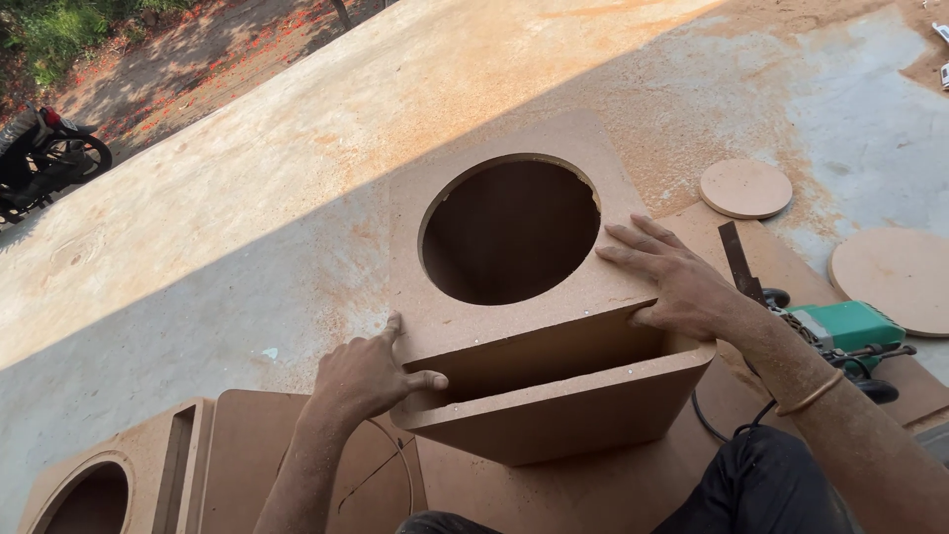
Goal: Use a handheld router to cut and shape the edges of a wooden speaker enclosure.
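Closest to the camera, at the bottom edge, the person's dark trouser leg [761,475] shows, and beside it flat brown fibreboard sheets [297,445] lie on the ground. On these sheets stands the brown fibreboard box with a large round hole in its top panel [554,326], roughly in the middle of the view, with a slot-like opening on the side that faces the person. The left hand [366,376] rests at the near left corner of the box: its index finger points up along the left edge of the top panel, the thumb lies against the lower board, and the other fingers are curled in, holding nothing. The right hand [672,282] lies flat on the top panel at its right edge, fingers spread and straight, with the thumb hooked over the near edge; a thin bangle [811,394] sits on that wrist. At the lower left a second fibreboard box with a round hole [109,475] stands apart. Right of the right hand lie a green power tool [850,331] with a black cable and a dark metal square ruler [736,259]. Farther away, two round fibreboard discs [745,188] rest on the dusty grey concrete floor [247,227]. At the far upper left a parked motorcycle [44,153] stands on red earth.
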